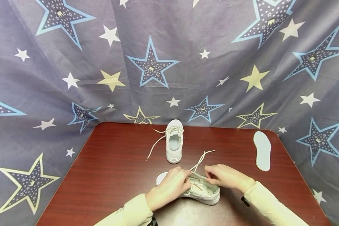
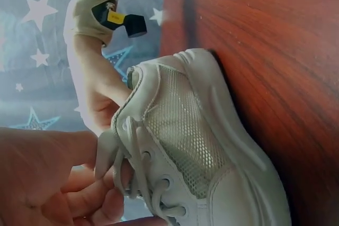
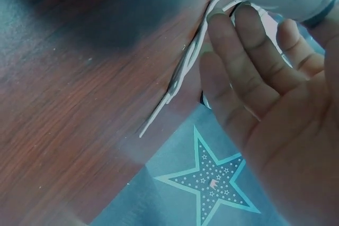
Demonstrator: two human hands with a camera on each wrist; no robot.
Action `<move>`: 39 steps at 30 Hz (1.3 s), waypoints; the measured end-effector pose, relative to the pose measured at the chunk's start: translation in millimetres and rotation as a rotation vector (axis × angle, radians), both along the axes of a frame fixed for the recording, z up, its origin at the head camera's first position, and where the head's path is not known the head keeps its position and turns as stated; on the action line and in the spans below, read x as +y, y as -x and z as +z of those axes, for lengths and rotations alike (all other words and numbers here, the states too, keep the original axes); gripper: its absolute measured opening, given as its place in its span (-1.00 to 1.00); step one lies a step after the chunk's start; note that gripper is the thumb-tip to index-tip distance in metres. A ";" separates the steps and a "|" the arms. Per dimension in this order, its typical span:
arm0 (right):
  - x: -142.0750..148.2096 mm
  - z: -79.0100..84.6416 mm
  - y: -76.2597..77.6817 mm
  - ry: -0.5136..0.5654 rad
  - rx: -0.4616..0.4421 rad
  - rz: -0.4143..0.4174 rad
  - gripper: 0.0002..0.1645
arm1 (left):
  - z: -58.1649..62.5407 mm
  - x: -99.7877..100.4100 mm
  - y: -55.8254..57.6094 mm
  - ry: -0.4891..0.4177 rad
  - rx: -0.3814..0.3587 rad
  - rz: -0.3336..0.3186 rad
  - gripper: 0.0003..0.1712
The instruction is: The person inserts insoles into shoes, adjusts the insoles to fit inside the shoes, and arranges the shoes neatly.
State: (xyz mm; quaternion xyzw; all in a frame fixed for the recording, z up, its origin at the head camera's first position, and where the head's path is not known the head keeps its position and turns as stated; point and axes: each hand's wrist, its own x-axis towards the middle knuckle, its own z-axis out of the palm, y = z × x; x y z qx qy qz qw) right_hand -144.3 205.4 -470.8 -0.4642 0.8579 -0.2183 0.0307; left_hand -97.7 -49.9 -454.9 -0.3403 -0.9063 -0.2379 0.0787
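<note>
A white lace-up sneaker (image 1: 204,198) sits on the table, toe to the left, with its opening facing up. Over its front part, my left hand (image 1: 172,185) pinches the tongue (image 2: 107,152) between thumb and fingers. My right hand (image 1: 228,176) is at the far side of the opening, its thumb near the collar. In the right wrist view, its fingers (image 3: 246,62) are loosely extended and grip nothing visible. Shoelaces (image 3: 185,67) trail out on the table on the sneaker's far side. The sneaker's toe is partly hidden by my left hand.
A second white sneaker (image 1: 173,155) stands farther back, toe away, its laces spread to the left. A pale insole (image 1: 263,152) lies at the right of the reddish-brown table (image 1: 101,163). Star-patterned cloth (image 1: 169,91) hangs behind the table.
</note>
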 end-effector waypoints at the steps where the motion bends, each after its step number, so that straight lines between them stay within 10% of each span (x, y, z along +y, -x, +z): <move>1: 0.3 0.2 -0.1 0.001 0.000 0.001 -0.68 | -0.3 0.1 0.3 0.003 0.006 -0.005 -0.90; 20: 35.3 14.8 7.7 -0.071 0.096 -0.343 -0.82 | -8.7 -0.2 0.0 0.044 0.173 -0.046 -0.77; 39: 110.7 4.9 48.5 -0.115 0.020 -0.610 -0.85 | -9.1 -1.0 2.0 0.038 0.160 -0.050 -0.79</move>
